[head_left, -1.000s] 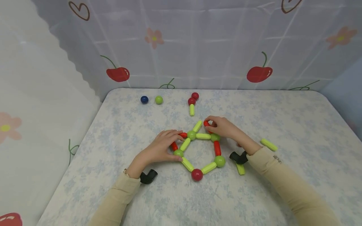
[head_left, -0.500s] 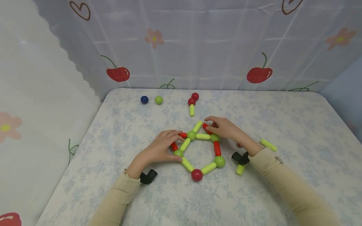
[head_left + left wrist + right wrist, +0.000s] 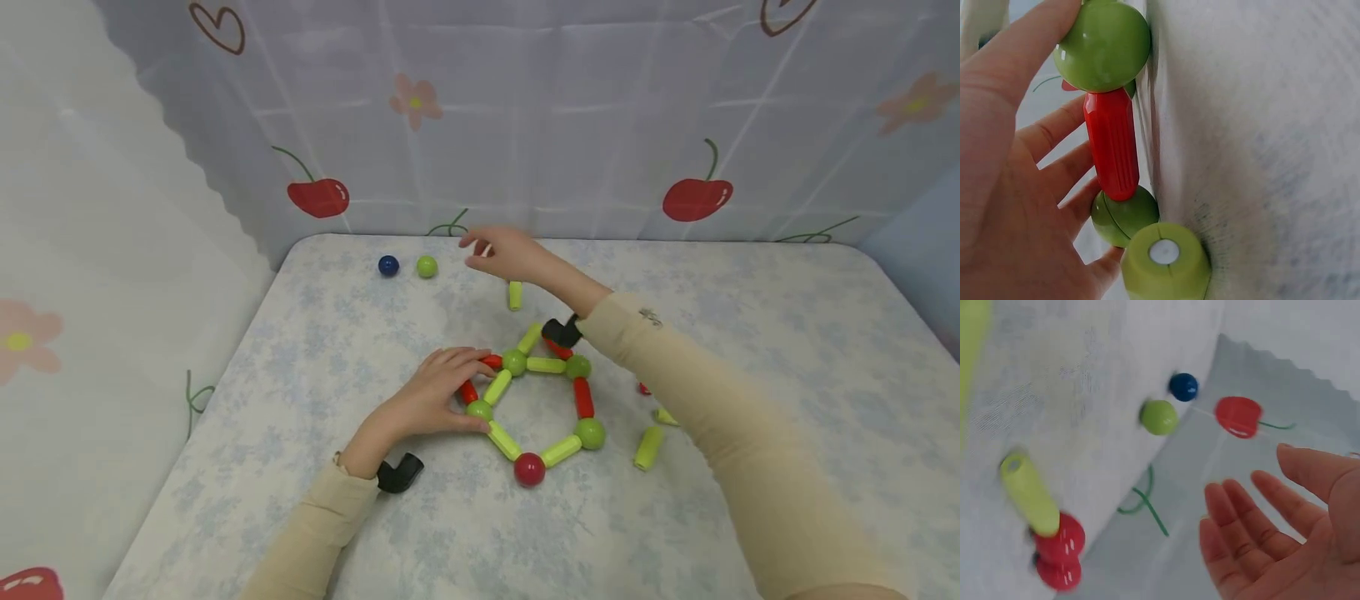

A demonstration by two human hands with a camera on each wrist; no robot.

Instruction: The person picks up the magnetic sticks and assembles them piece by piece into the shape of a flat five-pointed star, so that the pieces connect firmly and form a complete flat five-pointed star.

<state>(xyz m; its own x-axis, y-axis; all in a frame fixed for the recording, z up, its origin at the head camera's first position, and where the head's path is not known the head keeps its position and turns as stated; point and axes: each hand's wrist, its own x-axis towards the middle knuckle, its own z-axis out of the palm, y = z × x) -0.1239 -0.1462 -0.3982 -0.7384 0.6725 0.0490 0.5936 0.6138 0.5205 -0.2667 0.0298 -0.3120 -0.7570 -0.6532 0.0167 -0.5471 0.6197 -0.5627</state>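
With its fingers spread, the person's left hand touches the left side of a ball-and-rod frame lying on the table, while the right hand, fingers parted and holding nothing, hangs near the far edge beside a green ball.

Soft, even light — faint shadows — right wrist view slightly blurred.
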